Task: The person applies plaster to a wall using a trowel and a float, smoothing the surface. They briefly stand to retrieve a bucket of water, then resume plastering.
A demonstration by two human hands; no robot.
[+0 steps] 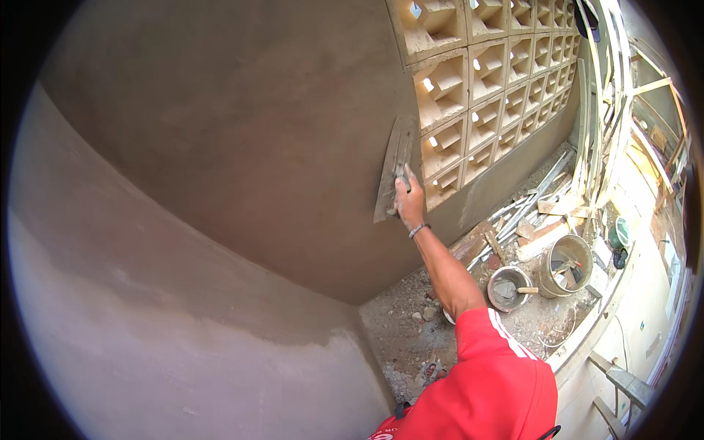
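Note:
My right hand (411,199) is closed round the handle of a long rectangular plastering trowel (387,180). The trowel's blade lies along the damp grey-brown plaster wall (264,139), close beside the lowest left breeze blocks (442,150). My arm is stretched out, with a band at the wrist and a red sleeve above the elbow. Whether the blade's whole face touches the plaster is hard to tell. My left hand is out of the picture.
On the rubble-strewn ground (400,330) stand a small bucket (499,299) with a tool handle over its rim and a larger bucket (546,275) holding tools. Timber scraps (539,238) lie behind them. A paler, partly damp wall (183,359) meets the plastered one at a corner.

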